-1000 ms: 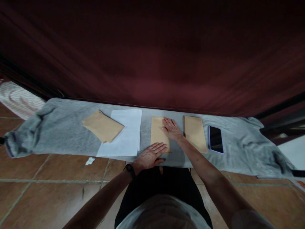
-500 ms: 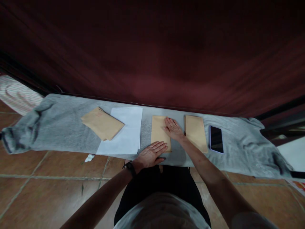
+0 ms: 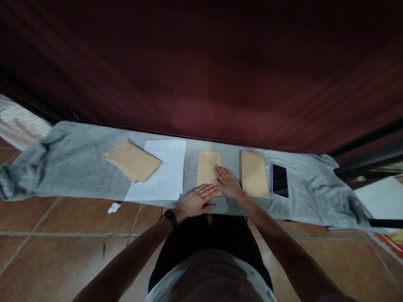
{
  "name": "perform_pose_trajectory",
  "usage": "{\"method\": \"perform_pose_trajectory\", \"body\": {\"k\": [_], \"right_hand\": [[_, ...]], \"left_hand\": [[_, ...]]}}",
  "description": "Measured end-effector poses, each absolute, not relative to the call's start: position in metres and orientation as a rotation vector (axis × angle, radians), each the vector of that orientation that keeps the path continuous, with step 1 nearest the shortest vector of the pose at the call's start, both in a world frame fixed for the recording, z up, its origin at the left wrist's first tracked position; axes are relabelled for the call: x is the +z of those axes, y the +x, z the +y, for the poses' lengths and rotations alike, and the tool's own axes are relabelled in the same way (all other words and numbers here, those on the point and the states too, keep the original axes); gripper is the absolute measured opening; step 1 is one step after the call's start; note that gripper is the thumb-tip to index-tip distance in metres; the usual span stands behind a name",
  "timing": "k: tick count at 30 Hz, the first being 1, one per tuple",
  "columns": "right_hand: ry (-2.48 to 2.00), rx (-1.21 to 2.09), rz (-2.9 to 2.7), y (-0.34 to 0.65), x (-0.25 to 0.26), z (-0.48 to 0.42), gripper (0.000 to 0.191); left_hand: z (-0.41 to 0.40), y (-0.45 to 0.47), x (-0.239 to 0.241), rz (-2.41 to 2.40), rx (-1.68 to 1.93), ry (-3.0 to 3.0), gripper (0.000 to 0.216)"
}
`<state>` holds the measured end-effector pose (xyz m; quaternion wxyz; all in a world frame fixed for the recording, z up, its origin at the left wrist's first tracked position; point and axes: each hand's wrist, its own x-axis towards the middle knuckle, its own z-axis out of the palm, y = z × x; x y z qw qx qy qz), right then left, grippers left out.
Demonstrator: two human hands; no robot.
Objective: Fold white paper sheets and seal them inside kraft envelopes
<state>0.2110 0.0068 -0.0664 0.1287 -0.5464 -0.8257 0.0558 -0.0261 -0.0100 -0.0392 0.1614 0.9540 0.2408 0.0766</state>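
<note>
A brown paper envelope (image 3: 206, 163) lies flat in the middle of the grey cloth, with faint reddish print near its top right. My left hand (image 3: 197, 200) rests flat across its lower edge, fingers stretched out. On its lower right part lies my right hand (image 3: 229, 183), also flat, its fingertips close to those of my left. Just right of that hand is a stack of brown envelopes (image 3: 254, 174). To the left, several white paper sheets (image 3: 166, 167) lie under one end of a fanned pile of brown envelopes (image 3: 134, 161). Both hands hide the envelope's lower part.
The grey cloth (image 3: 78, 167) covers a long narrow surface against a dark red panel (image 3: 201, 84). A phone (image 3: 279, 180) with a purple edge lies on the right. Below, a white scrap (image 3: 113, 207) sits on the tiled floor (image 3: 78, 243).
My right hand has slid down the envelope toward my left hand, uncovering the reddish print at the top. My left hand stays at the lower edge. The view has shifted slightly.
</note>
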Motion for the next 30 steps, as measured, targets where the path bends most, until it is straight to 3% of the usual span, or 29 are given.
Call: {"method": "perform_pose_trajectory", "body": {"k": [20,30], "right_hand": [[-1.426,0.228,-2.414,0.203,-0.049,-0.084,0.059],[-1.44,0.277,-2.413,0.204,-0.048,-0.081,0.051]], "left_hand": [[-0.004,-0.025,-0.033,0.708,0.405,2.587,0.045],[0.063,0.023,-0.058,0.961,0.235,2.659,0.057]]}}
